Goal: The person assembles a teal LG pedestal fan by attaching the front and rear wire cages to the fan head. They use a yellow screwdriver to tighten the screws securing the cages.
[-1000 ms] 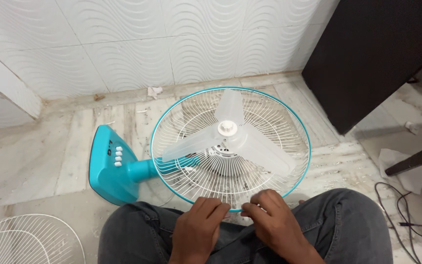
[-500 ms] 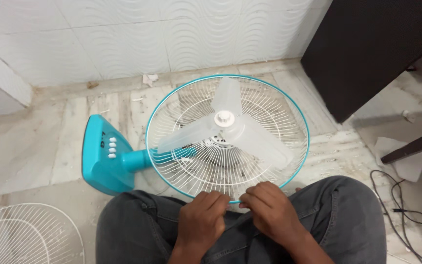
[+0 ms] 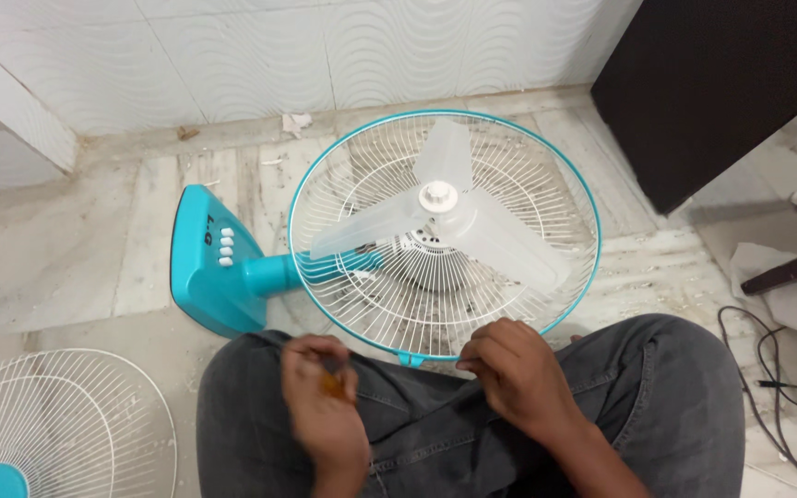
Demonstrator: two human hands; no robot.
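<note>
Left hand [image 3: 323,406] has pulled back, fingers curled, blurred; right hand [image 3: 509,369] fingers pinch fan guard rim [image 3: 546,327].

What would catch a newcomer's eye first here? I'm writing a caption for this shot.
The teal table fan lying on the marble floor, its white wire guard open over three pale blades. At the guard's near rim rests the right hand; the left hand, blurred, is over the lap. A detached second guard lies at lower left.

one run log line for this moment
left hand: off guard, over lap | right hand: on fan guard rim | blades: exposed
</note>
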